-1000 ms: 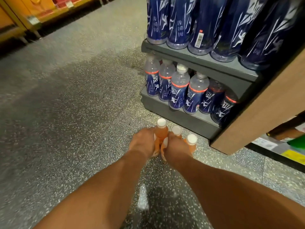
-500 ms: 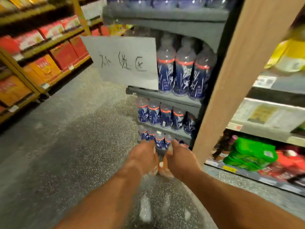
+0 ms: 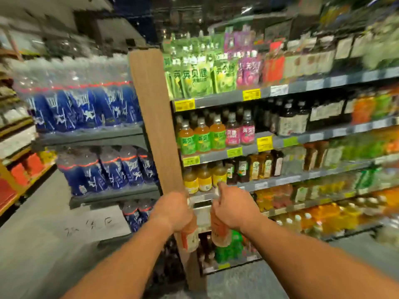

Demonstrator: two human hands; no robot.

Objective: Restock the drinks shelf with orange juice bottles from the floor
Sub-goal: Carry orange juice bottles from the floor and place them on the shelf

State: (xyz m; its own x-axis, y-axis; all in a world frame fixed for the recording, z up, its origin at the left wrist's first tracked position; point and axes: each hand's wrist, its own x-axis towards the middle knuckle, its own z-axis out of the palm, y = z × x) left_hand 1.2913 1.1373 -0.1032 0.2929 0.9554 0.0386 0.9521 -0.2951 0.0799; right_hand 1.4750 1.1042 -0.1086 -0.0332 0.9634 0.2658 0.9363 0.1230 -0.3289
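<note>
My left hand (image 3: 172, 210) is closed around the neck of an orange juice bottle (image 3: 190, 237) that hangs down in front of the wooden shelf post (image 3: 155, 126). My right hand (image 3: 232, 208) grips a second orange juice bottle (image 3: 220, 234) the same way, level with the lower drinks shelves. Both bottles are orange with a white and orange label. The caps are hidden inside my fists. The drinks shelf (image 3: 280, 180) on the right carries rows of yellow, orange and dark bottles.
Blue-labelled water bottles (image 3: 86, 108) fill the end rack on the left of the post. A paper sign (image 3: 90, 225) hangs on that rack low down. Green pouches (image 3: 194, 80) stand on the upper shelf. Grey floor runs along the aisle at the left.
Both hands have lifted the orange juice bottles off the floor and up to shelf height. My view has swung up and to the right, from the floor to the drinks shelves.
</note>
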